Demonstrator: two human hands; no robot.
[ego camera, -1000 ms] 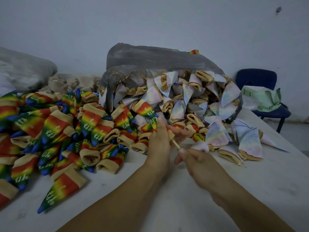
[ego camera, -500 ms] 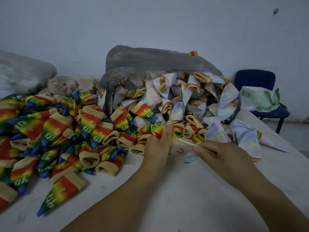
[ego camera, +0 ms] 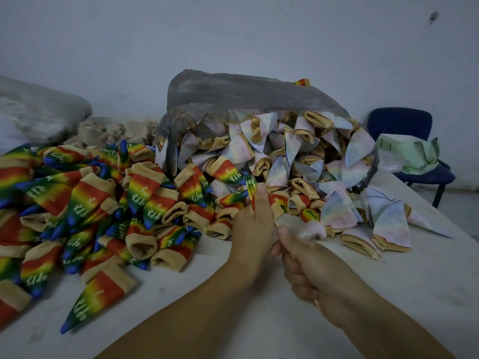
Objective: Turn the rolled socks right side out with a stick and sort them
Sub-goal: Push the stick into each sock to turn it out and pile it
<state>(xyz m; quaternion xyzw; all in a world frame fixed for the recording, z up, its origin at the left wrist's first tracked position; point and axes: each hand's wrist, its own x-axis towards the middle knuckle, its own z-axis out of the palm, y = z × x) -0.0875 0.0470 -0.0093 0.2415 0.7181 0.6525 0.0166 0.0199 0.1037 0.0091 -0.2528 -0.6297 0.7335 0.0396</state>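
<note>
Between the two hands, at the middle of the head view, lies the sock (ego camera: 302, 227) being worked. Its long axis runs on a slant, from a rainbow tip poking up past the left thumb, down and to the right into a pale, still inside-out bunch at the right thumb. The left hand (ego camera: 255, 226) is wrapped round the coloured part, fingers curled out of sight behind it. The right hand (ego camera: 308, 270) sits just beside and nearer the camera, closed in a fist with its thumb pressed on the pale fabric. The stick is hidden, and I cannot tell how far in it reaches.

The turning looks about half done. The rest probably has to come through along that same slant, away from the right fist.

On the table (ego camera: 388, 294), the rainbow pile (ego camera: 85, 203) spreads to the left and touches the left hand's side, so that hand is better placed to drop the finished sock there. The pale unturned socks (ego camera: 293, 149) spill from the plastic bag (ego camera: 233, 92) straight ahead.
</note>
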